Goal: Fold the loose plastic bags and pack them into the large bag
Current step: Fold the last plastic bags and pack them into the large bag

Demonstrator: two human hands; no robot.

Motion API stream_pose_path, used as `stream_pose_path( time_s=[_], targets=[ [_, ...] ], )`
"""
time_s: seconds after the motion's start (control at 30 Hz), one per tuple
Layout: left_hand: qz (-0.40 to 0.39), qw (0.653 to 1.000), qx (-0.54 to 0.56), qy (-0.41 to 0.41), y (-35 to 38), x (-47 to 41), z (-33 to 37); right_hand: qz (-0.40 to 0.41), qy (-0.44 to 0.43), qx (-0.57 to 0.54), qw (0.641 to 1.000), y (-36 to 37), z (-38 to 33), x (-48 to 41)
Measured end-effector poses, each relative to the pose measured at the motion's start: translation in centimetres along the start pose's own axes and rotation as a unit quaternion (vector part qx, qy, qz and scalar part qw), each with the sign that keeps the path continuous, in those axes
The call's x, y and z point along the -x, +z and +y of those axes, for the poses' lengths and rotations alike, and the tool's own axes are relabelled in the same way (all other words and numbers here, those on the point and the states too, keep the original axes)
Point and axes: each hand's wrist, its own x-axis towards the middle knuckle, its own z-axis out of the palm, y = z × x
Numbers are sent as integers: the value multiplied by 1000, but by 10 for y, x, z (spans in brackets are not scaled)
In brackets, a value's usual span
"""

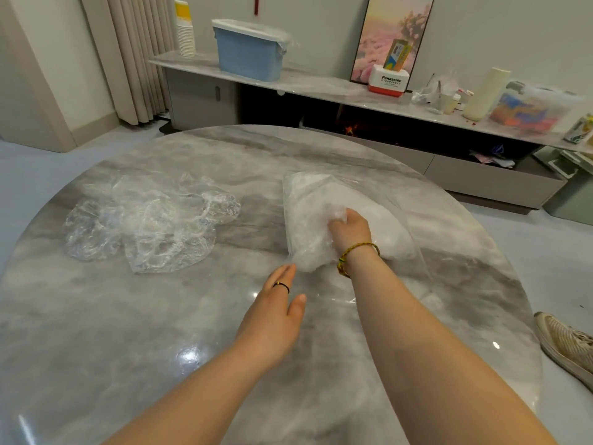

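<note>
Loose plastic bags (147, 220) and the large bag (321, 187) share a round marbled surface (160, 332), the biggest thing in view, which runs under both forearms and well past the fingertips. Those loose bags form a clear, crumpled heap out beyond the left hand (276, 303) and off to its left, well apart from it. None of them looks folded yet, so most of the task seems to lie ahead. Under the right hand (349, 229) sits the large bag, lying on its side with its closed end away from the person and its looser, clear end trailing back beside the right forearm, probably so the mouth faces the hands for loading. It is bulked out by a white wad (394, 232) of plastic. The right hand's fingers are curled down into this wad, grasping a bunch of it, most likely to tamp it down or steady it and make room. Whether the hand is inside the film or clutching through it cannot be told. The left hand is released, with fingers straight and together and palm down, low over the surface. Its fingertips are just beside the near corner of the wad, placed as if to pin the bag's edge or to head for the heap next. Smallest are a braided bracelet (357, 255) on the right wrist and a thin dark ring (281, 285) on a left finger
</note>
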Motion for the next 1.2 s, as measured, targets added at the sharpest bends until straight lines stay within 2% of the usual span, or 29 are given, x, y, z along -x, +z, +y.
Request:
stream_pose_path(
  time_s=[0.07,0.17,0.23,0.33,0.4,0.5,0.57,0.67,0.77,0.83,0.93,1.2],
  targets=[
    [0,1000,11,-3,-2,-1,-3,8,-49,25,998,8,-7,-11],
    [-4,1000,22,-5,-4,-1,-6,-24,-101,129,986,24,-12,-29],
    [-7,1000,28,-3,-4,0,-6,-43,-113,196,973,31,-11,-41],
    [-8,999,32,-1,-4,-1,-6,-64,-128,236,961,37,-12,-49],
    [-8,999,31,-3,-5,-2,-8,-42,-151,306,939,40,-16,-50],
    [-11,999,32,-9,-5,-6,-12,34,-192,409,892,47,-20,-51],
    [-12,999,38,-13,-5,-8,-13,40,-194,441,875,53,-19,-52],
    [-13,999,42,-18,-5,-10,-16,-2,-163,415,895,56,-13,-53],
    [-17,999,38,-21,-5,-10,-18,-14,-148,310,939,52,-7,-50],
    [-20,999,37,-24,-5,-10,-19,-44,-146,253,955,49,-3,-43],
    [-23,999,33,-17,-6,-11,-20,-80,-123,201,969,47,0,-36],
    [-32,998,28,45,-19,2,-12,-53,-125,106,985,27,0,-2]
  ],
)
